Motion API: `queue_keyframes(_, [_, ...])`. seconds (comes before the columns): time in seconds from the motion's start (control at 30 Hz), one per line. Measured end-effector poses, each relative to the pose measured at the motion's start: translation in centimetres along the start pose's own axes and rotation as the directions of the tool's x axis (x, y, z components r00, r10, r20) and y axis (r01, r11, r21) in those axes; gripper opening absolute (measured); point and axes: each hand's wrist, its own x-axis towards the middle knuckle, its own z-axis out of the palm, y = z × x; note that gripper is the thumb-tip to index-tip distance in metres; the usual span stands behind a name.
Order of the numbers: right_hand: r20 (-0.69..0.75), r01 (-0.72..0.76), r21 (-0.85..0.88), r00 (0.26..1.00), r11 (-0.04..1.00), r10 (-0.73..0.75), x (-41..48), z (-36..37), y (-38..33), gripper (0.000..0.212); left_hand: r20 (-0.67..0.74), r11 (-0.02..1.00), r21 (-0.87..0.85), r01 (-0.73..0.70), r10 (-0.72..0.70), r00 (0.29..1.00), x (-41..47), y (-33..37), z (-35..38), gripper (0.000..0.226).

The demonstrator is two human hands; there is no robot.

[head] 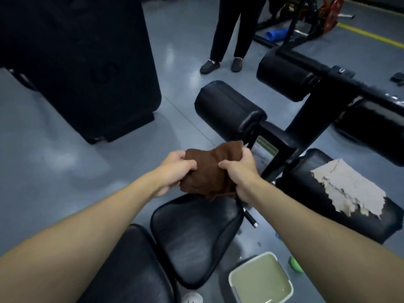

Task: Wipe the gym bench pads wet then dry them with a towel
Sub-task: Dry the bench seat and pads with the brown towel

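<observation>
A bunched brown cloth [209, 171] is held in the air above the black seat pad [194, 239]. My left hand [175, 171] grips its left side and my right hand [242, 173] grips its right side. A second black pad [133, 270] lies nearer me at the lower left. A black roller pad [225, 110] sits just beyond the cloth, and another roller pad [284, 77] is farther right. A beige towel [347, 189] lies spread on the black pad [341, 219] at the right.
A white bucket [261, 281] of greenish water stands on the floor at the bottom. A person in dark trousers [231, 29] stands at the top centre. A large black upright pad [87, 68] fills the upper left. Weight equipment [306, 18] stands at the top right.
</observation>
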Motion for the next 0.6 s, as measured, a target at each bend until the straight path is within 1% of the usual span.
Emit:
queue_keyframes(0.1, [0.039,0.075,-0.114,0.997,0.991,-0.071,1.1,-1.1,4.4,0.045,-0.004,0.997,-0.071,0.005,-0.005,1.0,0.0,-5.3,1.9,0.012])
queue_keyframes(0.13, [0.023,0.08,-0.156,0.997,0.984,-0.077,1.8,-1.5,6.1,0.049,-0.015,0.999,-0.041,-0.004,0.004,1.0,0.5,-7.2,2.7,0.01])
queue_keyframes(0.17, [-0.012,0.056,-0.25,0.998,0.967,-0.061,2.5,-1.8,7.9,0.057,-0.047,0.999,0.041,-0.011,0.013,0.999,1.3,-9.4,3.4,0.01])
queue_keyframes(0.2, [-0.061,-0.001,-0.426,0.998,0.905,-0.028,3.3,-2.2,9.9,0.07,-0.087,0.987,0.161,-0.014,0.028,0.996,2.0,-11.8,4.0,0.013])
queue_keyframes(0.23, [-0.1,-0.054,-0.647,0.995,0.761,-0.015,3.9,-2.5,12.0,0.082,-0.122,0.954,0.299,-0.012,0.051,0.991,2.6,-14.3,4.5,0.023])
queue_keyframes(0.27, [-0.089,-0.038,-0.813,0.994,0.58,-0.061,4.2,-2.6,14.2,0.088,-0.137,0.898,0.439,-0.005,0.073,0.988,3.2,-17.0,4.9,0.036])
queue_keyframes(0.3, [0.0,0.062,-0.901,0.99,0.43,-0.142,4.4,-2.4,16.4,0.086,-0.126,0.832,0.555,-0.008,0.094,0.988,3.7,-19.5,5.1,0.048])
queue_keyframes(0.33, [0.138,0.201,-0.924,0.968,0.324,-0.207,4.7,-2.0,18.6,0.08,-0.105,0.773,0.633,-0.03,0.124,0.987,4.3,-21.7,5.3,0.055])
queue_keyframes(0.37, [0.264,0.316,-0.916,0.939,0.247,-0.219,5.2,-1.4,20.7,0.076,-0.083,0.724,0.687,-0.056,0.155,0.984,4.9,-23.6,5.6,0.059])
queue_keyframes(0.4, [0.339,0.377,-0.907,0.918,0.188,-0.207,5.7,-1.0,22.6,0.073,-0.062,0.672,0.735,-0.085,0.192,0.979,5.6,-25.2,6.0,0.062])
queue_keyframes(0.43, [0.363,0.394,-0.908,0.909,0.138,-0.205,6.5,-0.6,24.5,0.072,-0.037,0.615,0.78,-0.117,0.232,0.972,6.4,-26.5,6.4,0.063])
queue_keyframes(0.47, [0.366,0.393,-0.917,0.898,0.072,-0.243,7.3,-0.3,26.0,0.07,-0.012,0.565,0.811,-0.15,0.272,0.962,7.2,-27.4,6.8,0.064])
queue_keyframes(0.53, [0.377,0.371,-0.924,0.848,-0.09,-0.373,9.1,0.1,27.5,0.064,0.02,0.507,0.84,-0.195,0.33,0.944,8.3,-28.8,7.8,0.066])
queue_keyframes(0.57, [0.388,0.368,-0.921,0.821,-0.131,-0.419,10.0,0.4,27.6,0.062,0.032,0.472,0.857,-0.207,0.352,0.935,8.8,-29.2,8.2,0.068])
queue_keyframes(0.6, [0.396,0.371,-0.917,0.805,-0.146,-0.441,10.7,0.6,27.3,0.061,0.041,0.435,0.875,-0.212,0.371,0.928,9.3,-29.5,8.4,0.072])
